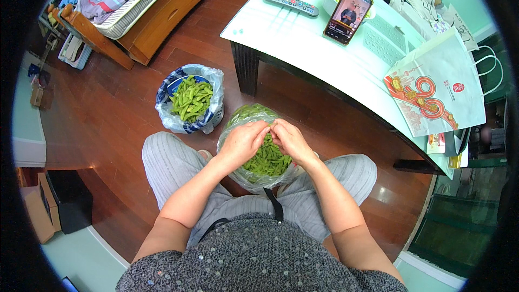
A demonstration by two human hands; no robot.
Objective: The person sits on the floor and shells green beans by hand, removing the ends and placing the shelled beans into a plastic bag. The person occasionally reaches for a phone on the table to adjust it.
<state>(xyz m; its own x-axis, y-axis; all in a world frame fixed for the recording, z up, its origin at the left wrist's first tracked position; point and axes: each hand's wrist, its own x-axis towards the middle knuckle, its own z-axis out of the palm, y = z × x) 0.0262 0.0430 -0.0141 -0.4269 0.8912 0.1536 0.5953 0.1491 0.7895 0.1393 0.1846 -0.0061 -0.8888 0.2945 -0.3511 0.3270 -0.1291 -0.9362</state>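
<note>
My left hand (245,140) and my right hand (291,140) meet fingertip to fingertip, pinching what looks like a small green bean pod (271,125), mostly hidden by the fingers. Right below them, between my knees, a clear plastic bag (247,182) gapes wide on the floor. Many green soybean pods (267,162) fill it. To the left stands a bin lined with a pale plastic bag (211,74), and a heap of green pods (191,99) lies inside.
A glass-topped table (279,34) at the right carries a remote control (291,4), a propped phone (348,15), a white bowl (329,4) of green pieces and a paper bag (442,85). A wooden bed (174,8) stands back left. A black box (69,200) sits lower left.
</note>
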